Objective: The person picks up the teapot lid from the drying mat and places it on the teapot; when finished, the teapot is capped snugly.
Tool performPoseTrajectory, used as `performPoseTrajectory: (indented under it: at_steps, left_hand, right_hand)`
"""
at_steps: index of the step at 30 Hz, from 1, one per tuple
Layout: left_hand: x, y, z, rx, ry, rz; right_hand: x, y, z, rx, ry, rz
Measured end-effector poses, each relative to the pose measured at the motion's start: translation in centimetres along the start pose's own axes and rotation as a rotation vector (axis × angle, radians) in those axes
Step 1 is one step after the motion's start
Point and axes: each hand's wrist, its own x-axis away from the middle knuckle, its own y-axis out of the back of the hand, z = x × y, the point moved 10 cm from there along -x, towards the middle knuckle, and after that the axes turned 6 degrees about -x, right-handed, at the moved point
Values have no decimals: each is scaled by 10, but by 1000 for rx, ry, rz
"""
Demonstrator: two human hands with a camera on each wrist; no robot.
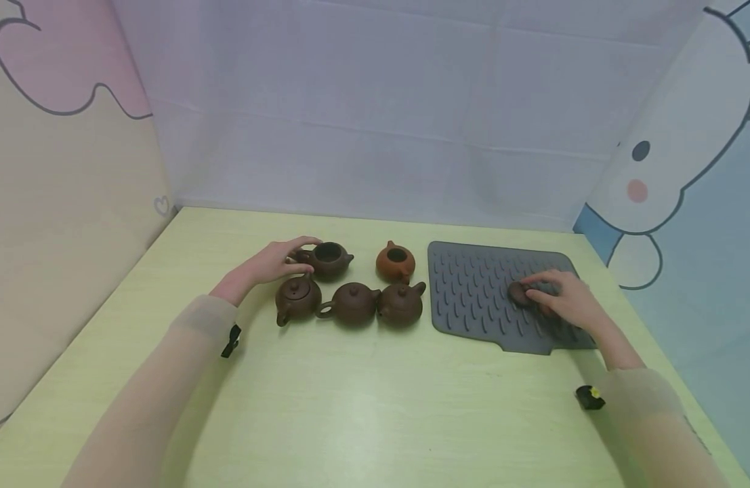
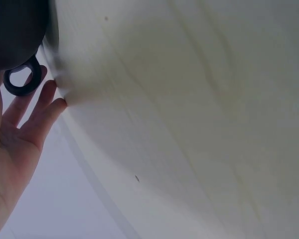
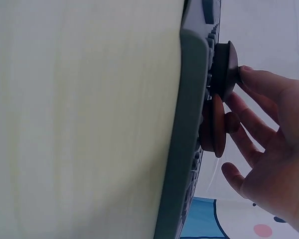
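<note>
One dark brown lid sits on the grey ridged mat near the right edge of the table, and I have its knob pinched in my right hand, an orange-brown lid close by. Toward the far edge, my left hand is loose, fingers extended about the handle of the lidless dark brown teapot, behind three lidded teapots.

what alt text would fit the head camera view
A right hand pinches a dark lid on a grey mat, while the left hand is at an open dark teapot. Three lidded teapots and an open orange teapot stand nearby on a pale table.
</note>
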Motion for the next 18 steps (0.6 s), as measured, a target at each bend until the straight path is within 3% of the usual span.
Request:
performPoseTrajectory:
  at_steps: [10,18]
  left_hand:
    - [0,-1,0,10,-10,-2]
    - [1,-2,1,28,8,1]
  right_hand:
    - [-4,4,7,24,8,-28]
    - [-17,11,29,27,59,-49]
